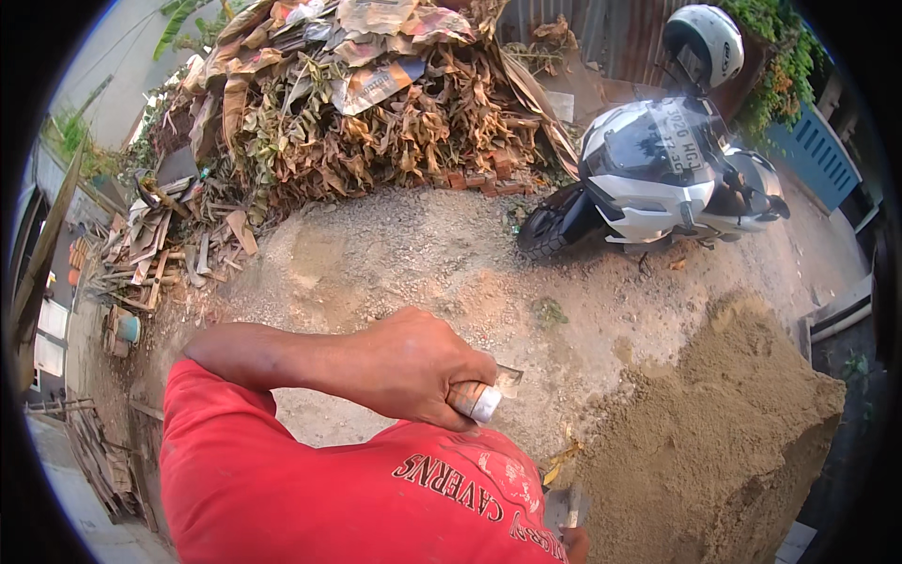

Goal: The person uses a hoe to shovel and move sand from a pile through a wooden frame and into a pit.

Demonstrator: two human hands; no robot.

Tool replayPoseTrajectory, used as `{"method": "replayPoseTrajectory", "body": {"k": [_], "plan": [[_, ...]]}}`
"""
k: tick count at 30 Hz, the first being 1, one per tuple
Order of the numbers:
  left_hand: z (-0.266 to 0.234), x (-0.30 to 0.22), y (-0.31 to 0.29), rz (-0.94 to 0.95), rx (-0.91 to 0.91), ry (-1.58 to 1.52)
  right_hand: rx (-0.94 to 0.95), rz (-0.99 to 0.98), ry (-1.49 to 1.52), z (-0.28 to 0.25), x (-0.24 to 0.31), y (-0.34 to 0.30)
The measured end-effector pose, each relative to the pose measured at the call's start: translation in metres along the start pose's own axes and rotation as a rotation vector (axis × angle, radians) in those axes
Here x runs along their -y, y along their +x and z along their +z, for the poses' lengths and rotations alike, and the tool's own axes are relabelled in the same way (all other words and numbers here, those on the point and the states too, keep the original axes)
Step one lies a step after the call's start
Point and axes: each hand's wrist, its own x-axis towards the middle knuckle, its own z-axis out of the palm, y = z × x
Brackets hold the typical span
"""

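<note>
Across the front of my red shirt, my left hand (418, 367) is closed around a short, thick handle (475, 401) with a worn white end and an orange-brown band. A flat piece of greyish metal (508, 378) shows just beyond the knuckles. My fingers hide the rest, so the tool's kind cannot be made out. Only a small part of my right hand (575, 543) appears at the lower edge, beside the shirt hem. Its fingers are mostly hidden. Just above it is a greyish, flat-looking object (564, 508). A heap of brown sand (705, 432) lies to the right.
A white motorcycle (658, 179) with a white helmet (705, 45) on it is parked at the far right. Dry leaves and cardboard (376, 122) are piled at the back, near bricks (489, 179). Scrap wood (155, 249) litters the left. Gravelly ground (376, 244) lies between.
</note>
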Motion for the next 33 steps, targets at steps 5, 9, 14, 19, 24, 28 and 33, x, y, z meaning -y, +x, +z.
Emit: {"method": "replayPoseTrajectory", "body": {"k": [5,9,14,19,24,28,33], "plan": [[-0.009,0.123,-0.111,-0.291,-0.149,0.086,0.010,-0.076,0.080,0.028,0.101,-0.013],[-0.103,0.261,-0.162,-0.415,-0.431,0.255,0.012,-0.050,0.407,0.013,0.137,-0.025],[-0.210,0.416,-0.199,-0.527,-0.575,0.380,-0.212,-0.155,0.043,-0.011,0.165,-0.069],[-0.185,0.687,-0.276,-0.982,-1.000,0.621,-0.074,-0.160,0.416,0.015,0.165,-0.091],[0.081,0.707,-0.112,-0.830,-0.554,-0.266,-0.252,-0.067,0.855,0.161,0.111,-0.106],[0.340,0.468,0.009,-0.972,0.279,-0.898,-0.311,0.125,0.887,0.248,0.087,-0.124],[0.356,0.151,0.136,0.464,0.842,-0.085,-0.317,0.278,0.999,0.313,0.031,-0.134]]}}
